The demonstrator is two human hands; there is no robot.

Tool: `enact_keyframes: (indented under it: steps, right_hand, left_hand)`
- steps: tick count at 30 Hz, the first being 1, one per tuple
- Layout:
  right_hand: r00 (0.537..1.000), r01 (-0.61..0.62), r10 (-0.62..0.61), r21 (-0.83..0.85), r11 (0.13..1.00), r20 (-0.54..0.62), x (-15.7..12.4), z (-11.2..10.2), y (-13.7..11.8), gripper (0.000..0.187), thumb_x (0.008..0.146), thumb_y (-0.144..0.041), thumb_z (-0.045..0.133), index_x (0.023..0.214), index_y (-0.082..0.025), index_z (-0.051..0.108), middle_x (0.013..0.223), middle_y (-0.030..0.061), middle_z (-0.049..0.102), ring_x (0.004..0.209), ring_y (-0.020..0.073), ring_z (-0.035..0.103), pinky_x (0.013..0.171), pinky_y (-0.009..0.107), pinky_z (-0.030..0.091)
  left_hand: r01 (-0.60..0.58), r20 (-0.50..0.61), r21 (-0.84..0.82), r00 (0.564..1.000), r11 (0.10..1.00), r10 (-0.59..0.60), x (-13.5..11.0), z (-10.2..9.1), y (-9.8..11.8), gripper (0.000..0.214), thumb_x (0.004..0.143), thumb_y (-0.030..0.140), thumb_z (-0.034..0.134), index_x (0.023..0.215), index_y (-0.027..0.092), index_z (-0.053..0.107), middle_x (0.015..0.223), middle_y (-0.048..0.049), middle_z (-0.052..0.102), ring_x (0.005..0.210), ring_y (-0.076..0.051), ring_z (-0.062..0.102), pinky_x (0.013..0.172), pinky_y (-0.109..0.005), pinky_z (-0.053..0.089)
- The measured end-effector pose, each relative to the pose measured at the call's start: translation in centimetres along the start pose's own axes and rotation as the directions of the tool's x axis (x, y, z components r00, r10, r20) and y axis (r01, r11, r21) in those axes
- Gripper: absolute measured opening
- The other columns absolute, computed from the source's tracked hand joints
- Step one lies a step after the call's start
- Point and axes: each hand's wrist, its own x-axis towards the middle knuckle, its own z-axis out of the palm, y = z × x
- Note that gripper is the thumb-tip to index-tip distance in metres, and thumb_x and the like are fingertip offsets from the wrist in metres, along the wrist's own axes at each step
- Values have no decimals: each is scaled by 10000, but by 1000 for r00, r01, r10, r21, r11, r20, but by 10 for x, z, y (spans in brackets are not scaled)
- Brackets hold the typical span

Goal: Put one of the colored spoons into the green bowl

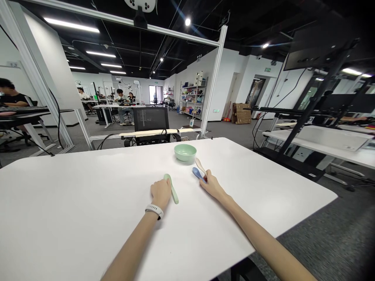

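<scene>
The pale green spoon [172,190] lies flat on the white table [88,183], and its long axis goes from about 11 o'clock at the wider end to 5 o'clock at the narrow end. It is at 3 o'clock from the left hand [161,193] and touches the side of this hand, so this hand is the nearer one to it. The left fingers are curled and pressed together, and the hand rests at the spoon's side. I cannot tell if they pinch the spoon, because the hand hides the contact.

The right hand [211,186] is a little farther to 3 o'clock. Its fingers seem closed together on the handles of two spoons, but the handles are partly hidden. The blue spoon [197,174] points out from the fingers toward 10 o'clock, and the cream spoon [200,166] points toward 11 o'clock, just above the blue one. A small red part [205,179] shows under the fingers; I cannot tell what it is.

The green bowl [185,152] stands at 12 o'clock from the left hand and at 11 o'clock from the right hand, near the tips of both held spoons. Behind the table, at 12 o'clock, stands a black mesh office chair [150,119].
</scene>
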Motion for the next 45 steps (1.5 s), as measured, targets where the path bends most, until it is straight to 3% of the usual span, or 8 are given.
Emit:
enact_keyframes:
  steps: [45]
  right_hand:
    - [1000,2,-1,48,999,-19,0,-1,1,339,867,-400,631,852,-306,306,728,-24,576,642,192,537,628,317,425]
  left_hand:
    - [-6,15,-10,1000,1000,6,1,-1,0,651,1049,381,204,1118,84,780,1192,-221,815,1150,-305,753,923,-384,506]
